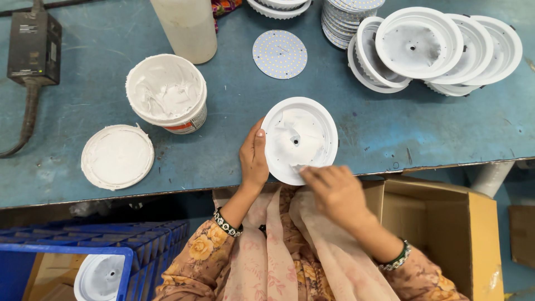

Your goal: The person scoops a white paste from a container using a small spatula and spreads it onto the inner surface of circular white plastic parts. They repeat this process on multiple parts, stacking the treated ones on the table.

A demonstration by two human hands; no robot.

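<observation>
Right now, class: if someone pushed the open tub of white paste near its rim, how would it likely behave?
The tub stands upright on a broad base, so it would probably slide rather than tip. It looks well filled, so likely heavy for its size. Paste smeared on its rim suggests a slippery, messy grip.

Two bare hands in shot. The left hand (253,159) at nine o'clock of centre wears a dark beaded bracelet (227,223) with pale stones at the wrist. The right hand (334,192) at five o'clock carries a green and silver bangle (397,257). Both sleeves (195,259) are peach with a yellow and orange flower print. Between them at six o'clock hangs a pale pink scarf (312,251), thin, faintly patterned.
</observation>
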